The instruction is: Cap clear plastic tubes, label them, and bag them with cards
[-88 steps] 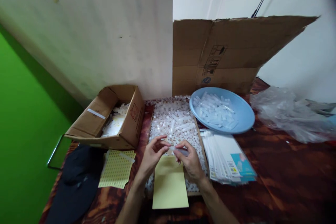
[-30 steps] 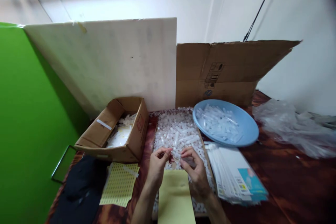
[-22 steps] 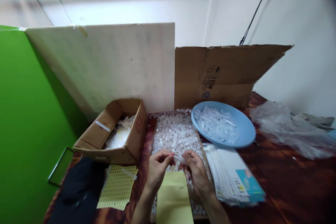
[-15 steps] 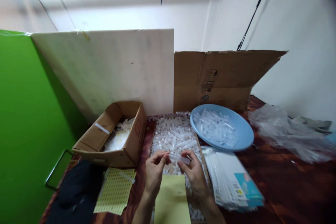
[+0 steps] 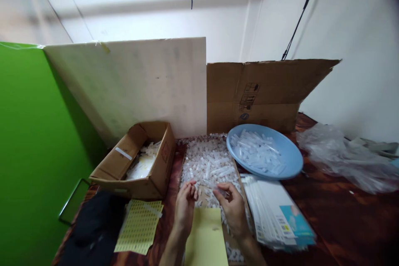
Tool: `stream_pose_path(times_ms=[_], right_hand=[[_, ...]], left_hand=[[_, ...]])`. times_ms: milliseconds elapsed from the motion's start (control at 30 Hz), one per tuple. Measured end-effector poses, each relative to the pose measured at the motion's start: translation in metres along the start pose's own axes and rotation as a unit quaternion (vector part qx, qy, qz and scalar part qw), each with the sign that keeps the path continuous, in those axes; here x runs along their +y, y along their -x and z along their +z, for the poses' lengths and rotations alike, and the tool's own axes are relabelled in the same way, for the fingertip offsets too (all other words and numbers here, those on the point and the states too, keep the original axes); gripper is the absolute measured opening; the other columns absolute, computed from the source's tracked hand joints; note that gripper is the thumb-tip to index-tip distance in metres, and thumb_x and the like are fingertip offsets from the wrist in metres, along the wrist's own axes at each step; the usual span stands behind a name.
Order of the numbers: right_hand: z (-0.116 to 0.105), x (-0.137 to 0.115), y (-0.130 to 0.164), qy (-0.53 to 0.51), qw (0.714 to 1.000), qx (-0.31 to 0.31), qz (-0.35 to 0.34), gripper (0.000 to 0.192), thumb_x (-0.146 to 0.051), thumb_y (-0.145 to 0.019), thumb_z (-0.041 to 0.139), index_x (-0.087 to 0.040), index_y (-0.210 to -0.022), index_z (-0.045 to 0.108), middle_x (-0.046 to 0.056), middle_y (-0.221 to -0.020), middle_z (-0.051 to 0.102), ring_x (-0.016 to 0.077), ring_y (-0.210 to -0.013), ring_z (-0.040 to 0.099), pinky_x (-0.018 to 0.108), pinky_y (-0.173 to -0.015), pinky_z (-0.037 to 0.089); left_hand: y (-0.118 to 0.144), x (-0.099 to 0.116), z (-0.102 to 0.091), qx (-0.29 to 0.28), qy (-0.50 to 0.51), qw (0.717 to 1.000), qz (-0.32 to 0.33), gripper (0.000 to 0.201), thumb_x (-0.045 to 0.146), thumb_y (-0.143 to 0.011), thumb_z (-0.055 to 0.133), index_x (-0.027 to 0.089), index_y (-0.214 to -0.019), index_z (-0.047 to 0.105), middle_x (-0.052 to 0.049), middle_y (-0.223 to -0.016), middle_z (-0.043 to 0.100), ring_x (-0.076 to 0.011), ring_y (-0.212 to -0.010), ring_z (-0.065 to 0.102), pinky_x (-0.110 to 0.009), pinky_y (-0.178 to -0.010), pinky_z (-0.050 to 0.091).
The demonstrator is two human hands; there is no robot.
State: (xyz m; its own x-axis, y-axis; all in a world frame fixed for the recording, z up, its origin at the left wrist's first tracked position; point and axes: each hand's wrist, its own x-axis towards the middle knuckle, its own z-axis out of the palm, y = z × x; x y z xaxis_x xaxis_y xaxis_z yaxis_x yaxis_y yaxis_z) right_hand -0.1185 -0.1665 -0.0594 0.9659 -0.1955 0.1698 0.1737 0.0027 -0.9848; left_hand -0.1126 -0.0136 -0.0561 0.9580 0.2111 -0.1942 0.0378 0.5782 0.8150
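My right hand (image 5: 231, 204) pinches a clear plastic tube (image 5: 222, 192) between thumb and fingers. A short way to its left, my left hand (image 5: 185, 201) is closed with its fingers curled inward; whether a small piece is in them I cannot make out. Both hands are over a shallow cardboard tray (image 5: 237, 176) full of small translucent white plastic pieces (image 5: 196, 156), with several clear tubes (image 5: 222, 171) lying on top. Between my forearms lies a yellow sheet (image 5: 205, 237), over the near part of the tray.
A light-blue basin (image 5: 293, 156) of tubes stands at right, behind fanned white-and-teal packets (image 5: 277, 212). To the left are an open cardboard box (image 5: 158, 181), a yellow label sheet (image 5: 139, 224) and black cloth (image 5: 93, 228). Clear plastic bags (image 5: 339, 153) lie far right.
My left hand has come away from the tube and drawn slightly apart from my right, its fingers curling in. The right hand keeps its hold on the tube.
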Motion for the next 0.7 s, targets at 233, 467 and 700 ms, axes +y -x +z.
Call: stream_pose_path(times_ms=[233,467,700], right_hand=[[0.006,0.011,0.012,0.066,0.993,-0.07,-0.069,0.018,-0.038,-0.09,0.069,-0.021,-0.083,0.065,0.006,-0.085,0.068,0.0231,-0.082,0.065,0.033,-0.075,0.05],[0.021,0.021,0.019,-0.147,0.956,-0.152,0.202,0.057,-0.076,-0.078,0.064,-0.02,-0.077,0.052,-0.004,-0.058,0.052,0.0071,-0.038,0.037,0.019,-0.035,0.023],[0.015,-0.005,0.007,-0.244,0.87,-0.247,0.349,0.051,-0.062,-0.072,0.079,-0.019,-0.082,0.053,-0.01,-0.054,0.04,0.0024,-0.039,0.018,0.017,-0.039,0.014]], left_hand=[[0.011,-0.009,0.01,-0.013,-0.175,0.983,0.054,0.045,0.056,-0.076,0.08,0.015,-0.079,0.061,0.007,-0.058,0.042,-0.008,-0.052,0.038,-0.02,-0.05,0.028],[0.011,-0.008,0.0,-0.003,-0.22,0.972,0.086,0.045,0.058,-0.078,0.075,0.014,-0.074,0.068,0.003,-0.056,0.049,-0.0106,-0.052,0.043,-0.022,-0.051,0.032],[0.003,0.001,-0.018,-0.074,-0.187,0.978,0.059,0.046,0.057,-0.077,0.077,0.011,-0.081,0.073,0.005,-0.053,0.045,-0.0075,-0.049,0.035,-0.02,-0.049,0.026]])
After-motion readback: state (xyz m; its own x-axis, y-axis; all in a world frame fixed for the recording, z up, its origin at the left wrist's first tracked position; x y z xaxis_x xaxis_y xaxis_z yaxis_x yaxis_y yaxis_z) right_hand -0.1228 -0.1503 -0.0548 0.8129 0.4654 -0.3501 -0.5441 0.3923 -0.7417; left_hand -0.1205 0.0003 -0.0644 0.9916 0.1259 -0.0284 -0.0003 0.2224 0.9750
